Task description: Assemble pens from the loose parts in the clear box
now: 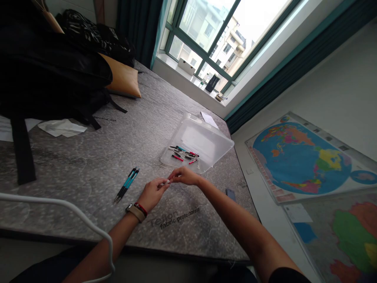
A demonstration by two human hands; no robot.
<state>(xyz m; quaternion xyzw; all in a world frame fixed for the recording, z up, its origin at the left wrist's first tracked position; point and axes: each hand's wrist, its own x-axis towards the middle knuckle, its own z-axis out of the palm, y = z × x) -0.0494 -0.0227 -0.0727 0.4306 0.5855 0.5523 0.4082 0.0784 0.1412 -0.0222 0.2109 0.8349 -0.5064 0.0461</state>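
Note:
My left hand (152, 193) and my right hand (185, 175) meet just in front of a clear plastic box. Their fingertips are pinched together around a small whitish piece (168, 181), mostly hidden and too small to name. Inside the box (213, 157) lies a loose pile of pen parts (183, 151) in black, red, teal and silver. Two blue-and-black pens (127, 184) rest side by side on the grey fabric surface, left of my left hand.
A small dark flat object (231, 194) lies right of my right forearm. A white cable (73, 214) crosses at lower left. The black backpack (53, 74), tan pouch (123, 76) and crumpled tissue (61, 128) are at the left; a white paper (209, 119) lies behind the box.

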